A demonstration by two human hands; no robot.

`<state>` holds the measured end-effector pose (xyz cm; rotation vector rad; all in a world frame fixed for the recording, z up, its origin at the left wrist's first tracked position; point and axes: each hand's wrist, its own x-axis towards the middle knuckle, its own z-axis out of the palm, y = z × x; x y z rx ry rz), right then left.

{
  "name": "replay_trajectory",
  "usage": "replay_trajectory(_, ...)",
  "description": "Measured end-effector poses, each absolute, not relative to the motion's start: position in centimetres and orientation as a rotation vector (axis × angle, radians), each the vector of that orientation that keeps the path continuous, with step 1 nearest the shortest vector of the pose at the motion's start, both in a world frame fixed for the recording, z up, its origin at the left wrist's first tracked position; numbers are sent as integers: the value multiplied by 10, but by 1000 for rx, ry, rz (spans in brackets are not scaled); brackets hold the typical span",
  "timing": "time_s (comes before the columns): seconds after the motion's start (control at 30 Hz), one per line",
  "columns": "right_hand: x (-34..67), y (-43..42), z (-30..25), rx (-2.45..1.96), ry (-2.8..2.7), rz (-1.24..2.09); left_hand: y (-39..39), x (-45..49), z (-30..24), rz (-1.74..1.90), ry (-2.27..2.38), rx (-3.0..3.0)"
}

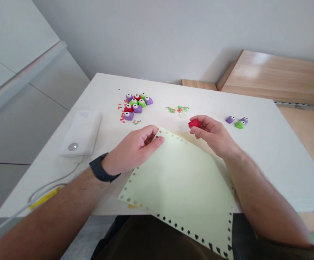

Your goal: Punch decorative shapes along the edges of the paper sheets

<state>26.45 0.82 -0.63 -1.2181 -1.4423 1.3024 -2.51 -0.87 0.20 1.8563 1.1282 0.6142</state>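
Observation:
A pale green sheet of paper (184, 180) with small stars and hearts punched along its edges lies tilted before me and overhangs the table's front edge. My left hand (142, 146), with a dark watch band at the wrist, pinches its upper left corner. Just beyond the sheet's upper right edge, my right hand (211, 131) grips a small red craft punch (194, 123) between thumb and fingers. The punch is apart from the paper. More purple, red and green craft punches (136, 108) stand grouped at the back left. A few others (239, 124) sit to the right.
Red and green paper bits (182, 109) are scattered on the white table (265, 155). At the left lies a white power bank (81, 131) with a cable (56, 179) running toward me, beside a yellow object (45, 198). A wooden cabinet (276, 76) stands behind at right.

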Motion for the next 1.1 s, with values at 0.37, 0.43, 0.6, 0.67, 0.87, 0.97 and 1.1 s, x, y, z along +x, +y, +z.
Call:
replay_trajectory(0.37,265,-4,7,-1187,-1480,1581,-7,-21,0,747,1257,1775)
replay_trajectory(0.43,265,-4,8,-1204,-1489,1600,-7,-22,-1,765,1261,1746)
replay_trajectory(0.6,265,-5,12,-1207,-1510,1583,-7,-22,-3,780,1258,1725)
replay_trajectory(0.67,264,-6,13,-1208,-1541,1592,-7,-22,-4,787,1259,1731)
replay_trajectory(0.87,263,-7,13,-1218,-1571,1503,-7,-22,-3,778,1265,1722)
replay_trajectory(0.97,265,-6,12,-1226,-1608,1377,-7,-22,-3,776,1282,1720)
replay_trajectory(1.1,269,-2,7,-1287,-1709,1287,-8,-22,-2,787,1261,1696)
